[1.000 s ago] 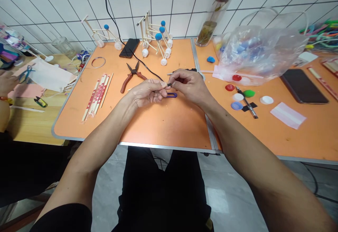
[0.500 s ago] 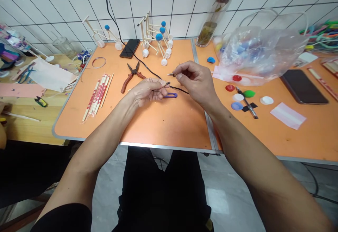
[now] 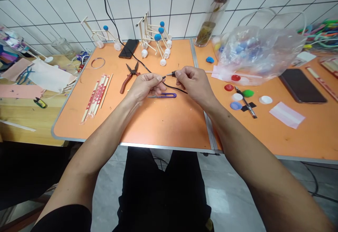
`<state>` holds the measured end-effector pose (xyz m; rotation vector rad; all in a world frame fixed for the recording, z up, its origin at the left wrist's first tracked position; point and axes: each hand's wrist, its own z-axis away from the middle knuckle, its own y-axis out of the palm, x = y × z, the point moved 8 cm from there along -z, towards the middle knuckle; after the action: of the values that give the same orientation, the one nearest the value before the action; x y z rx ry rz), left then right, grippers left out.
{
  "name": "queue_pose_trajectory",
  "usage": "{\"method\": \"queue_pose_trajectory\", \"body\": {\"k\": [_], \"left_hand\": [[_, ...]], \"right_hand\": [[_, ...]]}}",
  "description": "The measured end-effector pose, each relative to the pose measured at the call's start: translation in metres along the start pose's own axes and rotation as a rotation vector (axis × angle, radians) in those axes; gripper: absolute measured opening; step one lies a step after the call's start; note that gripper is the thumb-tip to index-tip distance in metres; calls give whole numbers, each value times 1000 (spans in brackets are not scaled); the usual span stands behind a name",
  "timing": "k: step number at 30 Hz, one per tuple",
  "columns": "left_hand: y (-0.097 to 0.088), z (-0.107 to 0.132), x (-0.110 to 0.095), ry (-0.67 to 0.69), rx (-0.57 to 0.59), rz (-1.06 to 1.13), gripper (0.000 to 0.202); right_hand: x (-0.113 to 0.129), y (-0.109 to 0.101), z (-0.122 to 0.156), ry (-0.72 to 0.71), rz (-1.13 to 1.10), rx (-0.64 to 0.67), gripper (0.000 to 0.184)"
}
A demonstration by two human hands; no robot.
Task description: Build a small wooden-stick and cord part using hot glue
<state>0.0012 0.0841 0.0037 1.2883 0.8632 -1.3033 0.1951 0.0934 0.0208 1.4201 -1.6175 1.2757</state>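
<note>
My left hand [image 3: 149, 85] pinches a thin black rod-like piece [image 3: 164, 77] that sticks out past the fingertips. Closed on a small dark tool with a slim metal tip [image 3: 173, 74], my right hand [image 3: 192, 83] points it left at the end of that piece. Whether the two touch is too small to tell. Just below the hands lie purple-handled thread snips [image 3: 169, 95]. A black cable [image 3: 175, 88] runs behind and under the fingers. Pliers with red-brown handles [image 3: 130, 77] rest open to the left of my left hand.
Stick models with blue balls and white wheels [image 3: 157, 37] stand at the back beside a phone [image 3: 129, 49]. Wrapped chopsticks [image 3: 96, 96] lie left. On the right are a plastic bag [image 3: 260, 54], bottle caps [image 3: 236, 106], a pen [image 3: 246, 102] and a second phone [image 3: 302, 86].
My hands have drawn together, bringing the metal tip up to the black piece in my left hand. More of the snips shows now.
</note>
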Motion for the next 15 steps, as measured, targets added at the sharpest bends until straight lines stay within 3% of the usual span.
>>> {"method": "queue_pose_trajectory", "body": {"k": [5, 8, 15], "left_hand": [[1, 1, -6, 121, -7, -71, 40], [3, 4, -9, 173, -16, -114, 41], [12, 5, -12, 250, 19, -203, 42]], "right_hand": [[-5, 4, -1, 34, -73, -16, 26], [-4, 8, 1, 60, -139, 2, 32], [9, 13, 3, -34, -142, -28, 52]]}}
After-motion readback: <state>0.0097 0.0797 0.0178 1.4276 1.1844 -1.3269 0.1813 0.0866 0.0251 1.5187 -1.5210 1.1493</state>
